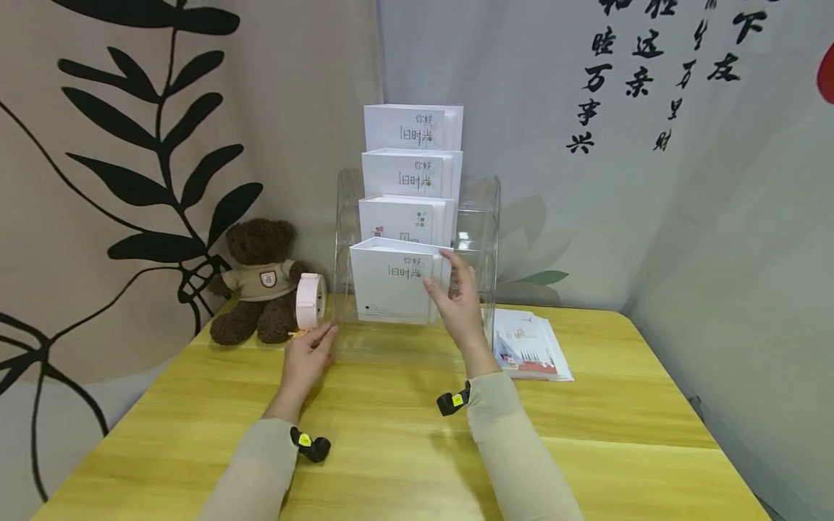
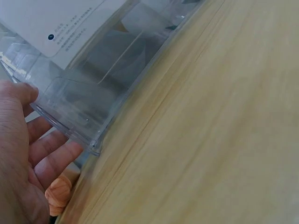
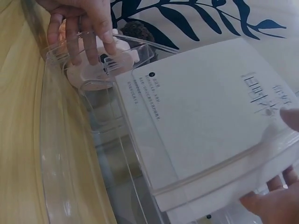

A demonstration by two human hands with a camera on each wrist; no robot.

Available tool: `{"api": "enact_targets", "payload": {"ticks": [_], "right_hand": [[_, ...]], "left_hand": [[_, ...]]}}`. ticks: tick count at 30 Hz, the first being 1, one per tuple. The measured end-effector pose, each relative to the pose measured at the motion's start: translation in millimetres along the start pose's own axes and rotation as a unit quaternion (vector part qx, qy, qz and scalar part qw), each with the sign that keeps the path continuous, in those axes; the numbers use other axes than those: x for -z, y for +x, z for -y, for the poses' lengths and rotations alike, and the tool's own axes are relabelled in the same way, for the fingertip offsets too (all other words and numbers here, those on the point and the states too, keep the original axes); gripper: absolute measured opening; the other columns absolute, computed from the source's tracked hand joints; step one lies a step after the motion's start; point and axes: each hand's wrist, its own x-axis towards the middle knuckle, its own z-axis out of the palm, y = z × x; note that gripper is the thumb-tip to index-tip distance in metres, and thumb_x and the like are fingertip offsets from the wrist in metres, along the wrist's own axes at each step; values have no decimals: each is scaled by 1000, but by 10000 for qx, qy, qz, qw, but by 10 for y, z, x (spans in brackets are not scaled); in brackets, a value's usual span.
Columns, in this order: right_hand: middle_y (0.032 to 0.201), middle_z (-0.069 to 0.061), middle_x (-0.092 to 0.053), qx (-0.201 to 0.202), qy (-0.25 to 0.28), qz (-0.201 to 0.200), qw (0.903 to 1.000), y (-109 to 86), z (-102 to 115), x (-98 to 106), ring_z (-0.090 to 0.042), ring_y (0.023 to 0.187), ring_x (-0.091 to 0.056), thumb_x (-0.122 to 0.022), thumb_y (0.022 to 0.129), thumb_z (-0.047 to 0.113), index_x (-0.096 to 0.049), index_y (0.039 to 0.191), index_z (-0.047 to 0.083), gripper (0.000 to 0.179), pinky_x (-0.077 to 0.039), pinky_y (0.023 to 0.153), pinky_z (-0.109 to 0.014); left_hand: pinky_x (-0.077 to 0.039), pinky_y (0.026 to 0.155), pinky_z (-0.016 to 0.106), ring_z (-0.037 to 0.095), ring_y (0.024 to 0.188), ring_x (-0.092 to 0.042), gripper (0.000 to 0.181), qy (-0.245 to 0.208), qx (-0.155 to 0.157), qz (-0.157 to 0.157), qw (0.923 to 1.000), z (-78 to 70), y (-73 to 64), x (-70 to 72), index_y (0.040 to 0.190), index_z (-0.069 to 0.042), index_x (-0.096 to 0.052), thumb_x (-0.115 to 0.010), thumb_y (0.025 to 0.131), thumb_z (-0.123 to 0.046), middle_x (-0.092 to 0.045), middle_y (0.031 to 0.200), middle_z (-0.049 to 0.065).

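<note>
A clear tiered display rack (image 1: 490, 224) stands at the back of the table, with white books one above another on its tiers. My left hand (image 1: 309, 359) holds the rack's left side panel near the front bottom corner, thumb on the inner face and fingers outside, as the left wrist view shows. With my right hand (image 1: 460, 310) I grip the right edge of the lowest, front white book (image 1: 391, 289), thumb across its cover and fingers behind. That book stands upright in the front tier. Behind it rise several more books, such as the top one (image 1: 397, 129).
A brown teddy bear (image 1: 257, 286) sits left of the rack, beside a pale pink round object (image 1: 309, 300). Right of the rack lies a stack of illustrated booklets (image 1: 531, 346). The wooden table (image 1: 391, 449) meets a curtain-like backdrop (image 1: 730, 217) behind and at right.
</note>
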Motion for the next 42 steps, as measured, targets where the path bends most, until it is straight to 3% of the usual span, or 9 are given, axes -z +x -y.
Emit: {"api": "enact_targets", "payload": {"ticks": [5,13,18,21,28,35,42], "right_hand": [[129,-11,-47,98,-230,-124,9996,-17,-57,-21,-18,114,-55,-76,100,20,-59,145,24,48,-59,90,-34],[124,-8,-53,970,251,-47,9950,51,19,-13,-16,121,-52,-79,94,5,-66,115,5,25,-46,109,-32],[123,-11,-64,1416,-273,-5,9896,77,6,-16,-20,122,-59,-84,89,6,-74,114,8,26,-49,114,-35],[124,-9,-74,1457,-578,134,9875,50,-6,15,-23,122,-65,-87,86,9,-78,114,12,29,-51,114,-37],[121,-8,-80,1722,-595,502,9820,33,-12,66,-25,119,-72,-88,85,7,-82,113,13,30,-55,111,-35],[118,-12,-80,1636,-391,482,9846,29,-16,54,-28,115,-75,-88,83,3,-82,110,8,28,-59,107,-31],[114,-19,-80,1601,-32,439,9861,50,-50,63,-19,113,-77,-86,84,-2,-82,106,3,23,-60,103,-30]], "left_hand": [[-60,62,19,23,75,-75,46,-21,-52,70,10000,-5,-33,-49,141,-16,-70,-65,106,-45,-74,134,16],[-59,61,21,25,73,-74,53,-91,-195,-16,9998,-56,5,-14,142,-16,-69,-64,105,-52,-76,128,17],[-59,62,20,28,75,-74,54,-73,-125,9,9999,-71,29,-6,144,-16,-68,-63,104,-53,-78,120,21],[-59,62,19,27,74,-73,54,-68,-89,12,9999,-50,24,-18,144,-17,-68,-64,104,-53,-78,112,23],[-63,65,25,22,72,-71,54,-261,109,30,9996,-27,6,-6,144,-17,-67,-65,104,-52,-76,125,19],[-56,58,21,25,69,-69,53,-229,193,-2,9996,-8,-12,-7,143,-16,-68,-66,104,-52,-78,108,23],[-57,58,23,27,68,-71,54,-254,110,2,9996,-20,9,-13,144,-15,-67,-66,104,-50,-77,122,22]]}}
